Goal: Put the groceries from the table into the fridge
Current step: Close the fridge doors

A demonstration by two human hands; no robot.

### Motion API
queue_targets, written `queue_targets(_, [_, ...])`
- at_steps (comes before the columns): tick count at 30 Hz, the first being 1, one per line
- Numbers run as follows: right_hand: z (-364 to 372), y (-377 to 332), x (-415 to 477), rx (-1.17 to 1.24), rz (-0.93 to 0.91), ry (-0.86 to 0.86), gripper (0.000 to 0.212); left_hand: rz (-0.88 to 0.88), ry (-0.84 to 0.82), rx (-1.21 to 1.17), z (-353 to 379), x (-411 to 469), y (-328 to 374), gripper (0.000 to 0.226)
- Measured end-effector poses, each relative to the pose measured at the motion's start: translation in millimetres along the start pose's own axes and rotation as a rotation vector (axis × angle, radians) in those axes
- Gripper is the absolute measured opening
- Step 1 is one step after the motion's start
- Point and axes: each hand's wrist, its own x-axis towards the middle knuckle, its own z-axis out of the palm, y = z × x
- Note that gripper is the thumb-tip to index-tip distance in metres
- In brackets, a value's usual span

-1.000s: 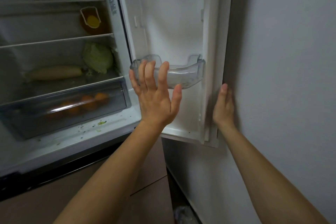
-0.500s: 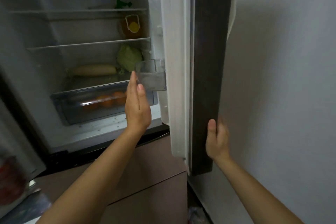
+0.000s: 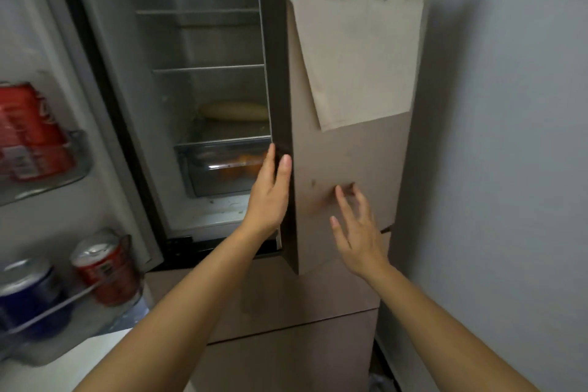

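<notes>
The fridge's right door [image 3: 350, 162] is swung most of the way in, its beige front facing me. My left hand [image 3: 270, 191] lies flat with straight fingers against the door's dark edge. My right hand [image 3: 356, 226] hovers open just off the door's front, fingers spread. Both hands hold nothing. Through the remaining gap I see the fridge interior [image 3: 203, 86] with glass shelves, a pale long vegetable [image 3: 235, 111] on the lowest shelf and a clear drawer [image 3: 222, 169] with orange fruit inside.
The left door [image 3: 47, 137] stands open at the left, its racks holding a red can [image 3: 31, 130], another red can [image 3: 105, 274] and a blue can [image 3: 28, 293]. A paper sheet [image 3: 359, 48] hangs on the right door. A grey wall [image 3: 515, 169] is close on the right. Beige lower drawers [image 3: 302, 312] sit below.
The right door has swung from wide open to nearly shut. My left hand moved from the door bin to the door's edge; my right hand let go of the edge and came round to the front.
</notes>
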Motion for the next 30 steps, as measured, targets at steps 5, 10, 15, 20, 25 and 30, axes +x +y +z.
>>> queue_targets(5, [38.6, 10.5, 22.0, -0.27, -0.025, -0.063, 0.081, -0.048, 0.012, 0.259, -6.5, 28.3, -24.5, 0.074])
queue_targets(10, [58.4, 19.2, 37.8, -0.388, -0.052, -0.092, 0.1, -0.101, 0.048, 0.235, -7.9, 55.7, -39.2, 0.066])
queue_targets(15, [72.4, 27.6, 45.8, -0.464, -0.046, -0.112, 0.112, -0.069, 0.073, 0.27, -6.2, 64.6, -59.5, 0.063])
queue_targets(20, [67.2, 22.5, 46.2, -0.471, -0.045, -0.136, 0.109, -0.062, 0.1, 0.269, -6.8, 65.7, -63.6, 0.063])
queue_targets(25, [40.9, 1.3, 39.0, -0.452, -0.034, -0.222, 0.102, -0.127, 0.049, 0.313, -8.6, 61.6, -48.4, 0.065])
queue_targets(30, [17.9, -25.6, 36.7, -0.283, -0.011, -0.141, 0.077, -0.04, 0.121, 0.603, -29.2, 44.5, -12.7, 0.047])
